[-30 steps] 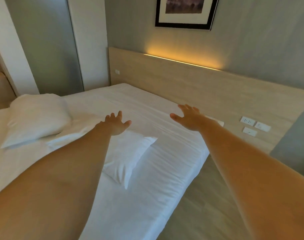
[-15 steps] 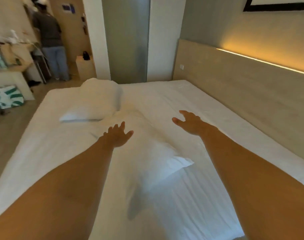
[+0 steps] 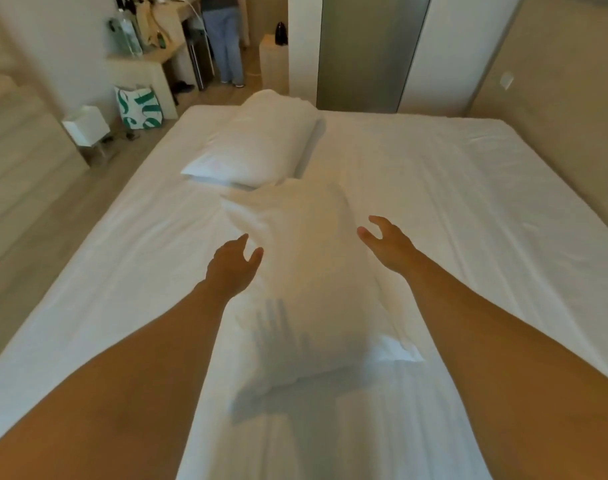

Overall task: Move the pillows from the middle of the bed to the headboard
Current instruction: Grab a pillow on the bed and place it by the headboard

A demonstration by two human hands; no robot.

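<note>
Two white pillows lie end to end in the middle of the white bed (image 3: 468, 216). The near pillow (image 3: 316, 292) stretches between my outstretched arms; the far pillow (image 3: 261, 147) lies beyond it, its near end overlapped by the first. My left hand (image 3: 231, 265) hovers at the near pillow's left edge, fingers apart and curled. My right hand (image 3: 387, 239) hovers at its right edge, also open. Neither hand grips the pillow. The wooden headboard (image 3: 565, 109) runs along the right side.
Wooden floor lies left of the bed. A small white box (image 3: 86, 124) and a green-and-white bag (image 3: 139, 107) stand on it by a desk (image 3: 146, 64). A person (image 3: 223, 36) stands at the back near a doorway.
The view has swung left from the headboard toward the pillows. Both hands have dropped and closed in on the two sides of the near pillow, fingers curling.
</note>
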